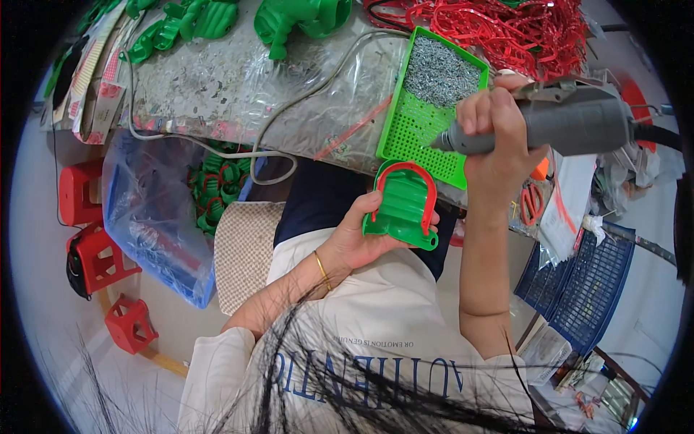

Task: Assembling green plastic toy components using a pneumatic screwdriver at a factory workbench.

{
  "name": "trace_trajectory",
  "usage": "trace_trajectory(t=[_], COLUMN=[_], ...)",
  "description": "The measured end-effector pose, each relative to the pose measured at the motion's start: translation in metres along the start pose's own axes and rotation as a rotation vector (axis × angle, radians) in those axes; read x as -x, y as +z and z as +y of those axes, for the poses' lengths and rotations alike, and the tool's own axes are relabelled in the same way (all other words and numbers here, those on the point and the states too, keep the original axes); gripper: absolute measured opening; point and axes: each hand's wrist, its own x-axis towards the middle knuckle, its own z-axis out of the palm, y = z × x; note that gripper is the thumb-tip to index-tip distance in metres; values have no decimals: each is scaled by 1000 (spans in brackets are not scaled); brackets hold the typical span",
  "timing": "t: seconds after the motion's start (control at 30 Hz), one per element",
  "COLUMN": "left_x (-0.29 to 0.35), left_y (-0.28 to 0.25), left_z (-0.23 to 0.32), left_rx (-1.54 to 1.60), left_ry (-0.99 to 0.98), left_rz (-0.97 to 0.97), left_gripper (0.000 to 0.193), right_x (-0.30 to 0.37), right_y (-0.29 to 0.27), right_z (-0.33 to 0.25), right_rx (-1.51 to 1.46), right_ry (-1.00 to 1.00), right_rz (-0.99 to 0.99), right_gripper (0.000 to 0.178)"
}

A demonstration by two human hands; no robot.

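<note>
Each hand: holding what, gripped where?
Left hand cradles the green plastic part from below, by its lower edge. Right hand wraps the grey power screwdriver around its barrel.

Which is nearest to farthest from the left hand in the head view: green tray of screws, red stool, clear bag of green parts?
From the left hand:
1. Green tray of screws, just above on the table edge.
2. Clear bag of green parts, to its left on the floor.
3. Red stool, farthest left.

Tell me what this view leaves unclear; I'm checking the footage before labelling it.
Head view only:
- Tip of the grey power screwdriver: too small against the green tray to tell whether it touches it.
- Left hand palm: covered by the green and red plastic part.
- Right hand fingertips: wrapped behind the tool.
- Red pieces: cut off by the top edge.
</note>
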Motion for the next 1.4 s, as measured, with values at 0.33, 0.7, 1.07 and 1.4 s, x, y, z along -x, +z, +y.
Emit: trace_trajectory(t=[0.33,0.7,1.07,1.4], left_x=[0,3,8,8], left_y=[2,6,11,6], left_z=[-1,-2,-1,-2], left_rx=[-35,-56,-37,-14], left_ry=[8,7,11,-44], left_rz=[4,-20,3,-3], left_gripper=[74,75,66,67], right_x=[22,25,26,-8], right_y=[3,0,-7,-18], right_z=[-9,-8,-11,36], right_rx=[60,97,62,70], right_ry=[42,24,5,-32], right_rz=[-16,-62,-164,-25], right_gripper=[14,11,14,15])
